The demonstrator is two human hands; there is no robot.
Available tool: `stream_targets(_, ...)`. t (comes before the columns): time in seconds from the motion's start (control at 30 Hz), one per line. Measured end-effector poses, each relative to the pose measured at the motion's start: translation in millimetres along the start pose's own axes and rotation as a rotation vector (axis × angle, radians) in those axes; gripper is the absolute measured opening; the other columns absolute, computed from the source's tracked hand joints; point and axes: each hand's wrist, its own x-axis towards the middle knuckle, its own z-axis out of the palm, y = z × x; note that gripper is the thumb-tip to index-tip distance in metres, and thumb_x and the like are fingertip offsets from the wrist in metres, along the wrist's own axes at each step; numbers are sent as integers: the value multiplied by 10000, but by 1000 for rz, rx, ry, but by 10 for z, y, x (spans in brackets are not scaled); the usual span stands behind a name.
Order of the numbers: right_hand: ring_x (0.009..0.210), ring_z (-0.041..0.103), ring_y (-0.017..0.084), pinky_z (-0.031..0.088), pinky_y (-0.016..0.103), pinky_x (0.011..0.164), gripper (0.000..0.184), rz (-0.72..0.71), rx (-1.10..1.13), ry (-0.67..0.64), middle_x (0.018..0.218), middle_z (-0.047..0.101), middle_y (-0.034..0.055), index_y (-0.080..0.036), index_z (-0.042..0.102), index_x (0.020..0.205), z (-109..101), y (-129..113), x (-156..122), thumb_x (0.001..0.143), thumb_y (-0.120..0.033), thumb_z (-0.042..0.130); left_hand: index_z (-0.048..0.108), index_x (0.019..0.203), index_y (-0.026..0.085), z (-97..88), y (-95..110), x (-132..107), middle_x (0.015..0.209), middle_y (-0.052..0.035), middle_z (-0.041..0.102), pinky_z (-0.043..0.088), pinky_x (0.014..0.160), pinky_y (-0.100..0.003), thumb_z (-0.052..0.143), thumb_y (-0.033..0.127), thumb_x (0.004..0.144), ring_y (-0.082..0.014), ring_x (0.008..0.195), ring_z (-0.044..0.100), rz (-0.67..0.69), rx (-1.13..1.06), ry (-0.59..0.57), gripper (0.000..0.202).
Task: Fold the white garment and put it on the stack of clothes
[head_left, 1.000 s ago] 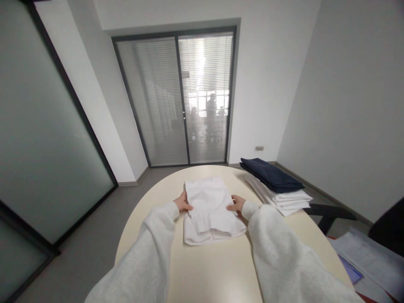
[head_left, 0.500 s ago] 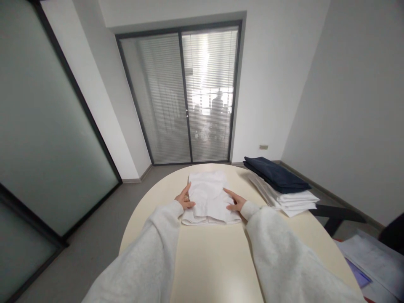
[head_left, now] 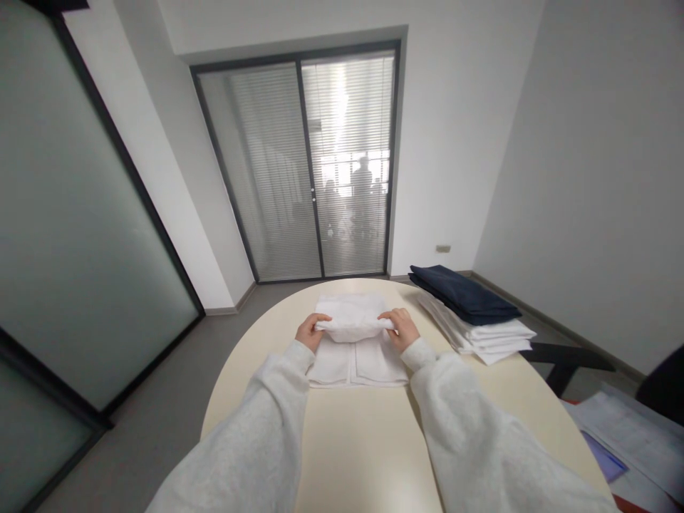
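A white folded cloth [head_left: 350, 313] lies on the far half of the round table. My left hand [head_left: 311, 332] pinches the left end of its upper layer, thumb on top. At the right end of that layer, my right hand [head_left: 402, 330] has the same kind of pinch. The held edge is slightly raised and sags in the middle between the hands. Beneath and nearer to me, the lower part of the cloth lies flat, with a vertical seam or opening at its centre. Whether the cloth is a garment, I cannot tell.
Right of the cloth, a dark navy folded cloth [head_left: 462, 292] rests on a stack of white folded cloths [head_left: 494, 338]. The cream table [head_left: 363, 442] has a rounded edge. A black chair part [head_left: 566, 360] and papers [head_left: 630, 434] are at the lower right.
Both hands went from lying open along the cloth's sides to gripping its upper layer. That layer's near edge is now lifted and drawn back, showing the lower layer and its central seam.
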Motion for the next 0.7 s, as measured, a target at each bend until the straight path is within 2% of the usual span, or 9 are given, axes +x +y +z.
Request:
stream_targets(0.1,869,465,213,392,337,784,302,-47,0,-100,865,522,70,-173,551,868,-29,-61,-43,610,-62,439,619,824,170,-79,18,-36,864,-20,608,418,793,-266,601,171,619,-172,842,560,-43,48,-109,206)
stream_targets(0.17,845,478,193,399,307,756,294,-39,57,-129,875,503,58,-184,522,857,-61,-93,-57,603,-63,437,602,869,168,-149,51,-53,843,-14,593,420,730,-254,663,246,597,-163,780,549,-82,48,-209,289)
stream_targets(0.27,808,484,181,393,288,724,263,-12,104,-102,835,493,41,-195,492,808,-122,-146,-68,584,-71,437,576,909,163,-238,99,-74,807,-3,569,402,668,-235,722,352,561,-145,719,522,-104,25,-312,422)
stream_targets(0.37,767,479,175,383,279,694,243,-1,101,-128,797,490,33,-196,479,775,-126,-197,-149,564,-81,446,578,851,150,-285,94,-128,746,4,553,395,647,-232,710,404,587,-135,679,512,-119,6,-405,390)
stream_targets(0.43,741,473,170,381,272,677,236,11,95,-173,780,486,31,-195,471,764,-79,-224,-250,555,-86,455,581,923,153,-291,75,-189,810,-12,576,408,679,-247,704,412,596,-157,734,535,-113,5,-454,435)
stream_targets(0.53,703,462,158,376,258,651,212,52,81,-241,744,479,21,-199,447,728,11,-253,-395,549,-85,459,501,1173,190,-261,75,-289,1106,-55,557,393,843,-295,755,345,525,-229,986,523,-31,73,-468,713)
stream_targets(0.6,678,455,149,369,249,634,192,84,75,-281,720,474,12,-203,429,703,46,-262,-445,554,-87,462,458,1242,224,-225,100,-332,1222,-45,509,341,936,-306,763,237,485,-249,1101,471,31,167,-476,816)
stream_targets(0.7,651,443,138,361,240,618,183,115,75,-305,699,465,2,-208,408,688,60,-262,-450,561,-88,461,525,1166,257,-176,140,-330,1144,-9,562,355,927,-293,651,99,548,-222,1062,504,58,305,-473,651)
